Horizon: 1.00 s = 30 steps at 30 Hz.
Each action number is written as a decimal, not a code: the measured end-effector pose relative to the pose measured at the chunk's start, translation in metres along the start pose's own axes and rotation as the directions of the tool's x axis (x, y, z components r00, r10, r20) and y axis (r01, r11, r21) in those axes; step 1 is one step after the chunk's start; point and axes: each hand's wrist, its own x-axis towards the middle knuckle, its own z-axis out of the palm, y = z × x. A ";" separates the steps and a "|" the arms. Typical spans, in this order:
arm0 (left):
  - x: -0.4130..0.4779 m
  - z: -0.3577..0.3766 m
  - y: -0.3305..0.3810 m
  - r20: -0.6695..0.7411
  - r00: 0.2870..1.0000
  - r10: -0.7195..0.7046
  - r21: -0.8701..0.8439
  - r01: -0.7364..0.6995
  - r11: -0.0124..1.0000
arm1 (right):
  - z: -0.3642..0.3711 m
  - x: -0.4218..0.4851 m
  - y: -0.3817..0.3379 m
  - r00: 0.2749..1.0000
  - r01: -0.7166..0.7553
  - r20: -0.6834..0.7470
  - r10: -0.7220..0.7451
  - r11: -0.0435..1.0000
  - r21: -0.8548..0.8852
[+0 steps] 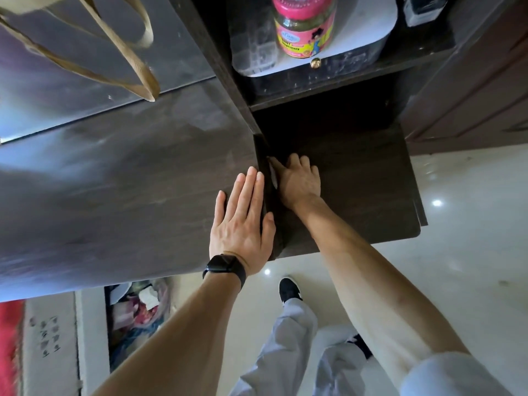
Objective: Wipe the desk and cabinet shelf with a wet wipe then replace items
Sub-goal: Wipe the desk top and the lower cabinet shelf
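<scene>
My right hand (300, 181) presses a white wet wipe (273, 177) into the left corner of the dark lower cabinet shelf (357, 190), against the side panel. Only a thin strip of the wipe shows beside the fingers. My left hand (243, 221) lies flat with fingers together on the dark wooden desk top (128, 181), at its right edge next to the shelf. A black watch is on the left wrist. On the upper shelf (343, 90) stand a pink-lidded jar (304, 27) and clear plastic boxes (254, 44).
A tan bag strap (120, 67) hangs over a glossy sheet at the back of the desk. Below the desk are a bin of rubbish (137, 310) and a cardboard box (51, 338). A brown door stands at the right. My feet are on a white tiled floor.
</scene>
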 end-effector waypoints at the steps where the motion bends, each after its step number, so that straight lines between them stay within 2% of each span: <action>1: 0.000 0.000 -0.001 0.000 1.000 0.000 -0.006 0.000 1.000 | -0.002 -0.003 0.000 1.000 0.028 0.009 -0.027 0.999 -0.035; 8: 0.002 -0.001 -0.001 -0.009 1.000 0.000 -0.019 0.000 1.000 | 0.034 -0.089 0.014 0.985 0.173 -0.007 -0.174 0.980 -0.097; 11: 0.001 -0.001 0.000 -0.014 1.000 -0.002 -0.051 0.001 0.999 | 0.053 -0.145 0.036 0.975 0.213 -0.059 -0.212 0.977 0.002; 14: 0.000 -0.001 -0.001 -0.028 1.000 -0.002 -0.055 0.000 0.998 | 0.042 -0.186 0.061 0.997 0.003 -0.077 0.015 0.974 0.228; 15: 0.000 -0.001 -0.001 -0.033 0.999 0.000 -0.053 -0.001 0.999 | 0.034 -0.188 0.072 0.986 -0.072 -0.126 0.113 0.954 0.289; 18: 0.001 0.000 0.000 -0.039 0.999 0.004 -0.045 -0.006 0.999 | 0.004 -0.161 0.110 0.862 -0.243 -0.321 0.393 0.874 0.420; 20: 0.000 0.001 0.001 -0.043 0.999 0.004 -0.052 -0.006 0.999 | -0.005 -0.132 0.133 0.826 -0.295 -0.363 0.431 0.880 0.372; 23: 0.000 0.002 0.001 -0.045 0.999 0.002 -0.045 -0.004 0.999 | 0.007 -0.103 0.126 0.865 -0.258 -0.387 0.320 0.944 0.205; 26: 0.001 0.003 0.000 -0.035 0.999 0.005 -0.029 -0.006 1.000 | 0.036 -0.104 0.078 0.905 -0.068 -0.414 0.101 0.993 0.094; 30: 0.001 0.001 0.000 -0.022 1.000 0.009 -0.030 -0.010 1.000 | 0.064 -0.151 0.029 0.950 0.114 -0.305 -0.067 0.984 0.139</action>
